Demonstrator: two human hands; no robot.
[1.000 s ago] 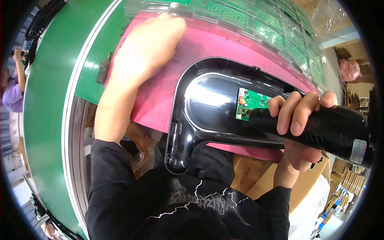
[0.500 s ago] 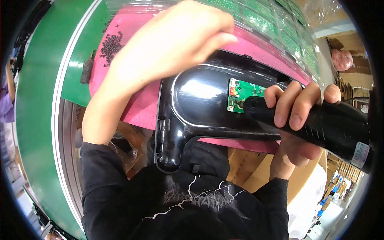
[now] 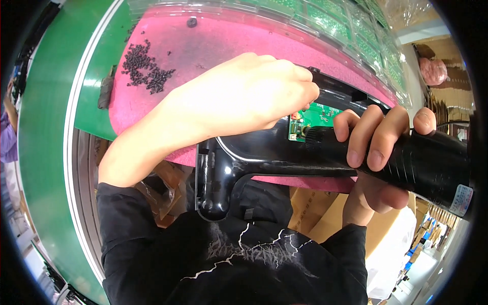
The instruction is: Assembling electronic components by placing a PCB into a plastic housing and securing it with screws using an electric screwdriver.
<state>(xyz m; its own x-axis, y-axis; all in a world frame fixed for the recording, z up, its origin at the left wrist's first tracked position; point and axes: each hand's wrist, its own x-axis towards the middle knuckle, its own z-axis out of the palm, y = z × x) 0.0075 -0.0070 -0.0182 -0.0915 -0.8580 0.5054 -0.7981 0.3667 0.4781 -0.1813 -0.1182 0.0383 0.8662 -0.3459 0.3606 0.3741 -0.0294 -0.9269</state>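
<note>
A glossy black plastic housing (image 3: 254, 165) lies in front of me, a green circuit board (image 3: 320, 114) in its recess. My right hand (image 3: 378, 140) wraps round a thick black electric screwdriver (image 3: 427, 165), which lies slanted with its ribbed front end over the board's near edge. My left hand (image 3: 259, 94) reaches over the housing, fingers pinched together at the board's far left corner. Whatever is between those fingertips is too small and hidden to make out. A pile of small black screws (image 3: 147, 68) is spread on the pink mat (image 3: 218, 46) to the left.
Clear plastic trays (image 3: 335, 25) with green boards stand along the far side. A green surface with a pale rail (image 3: 84, 86) runs along the left. A dark wrapped piece (image 3: 105, 91) sits by the mat's left edge. Cardboard (image 3: 317, 213) is below the housing, near my right forearm.
My left hand has come nearer and to the right, from above the housing's far edge to the circuit board. The screwdriver in my right hand has barely shifted.
</note>
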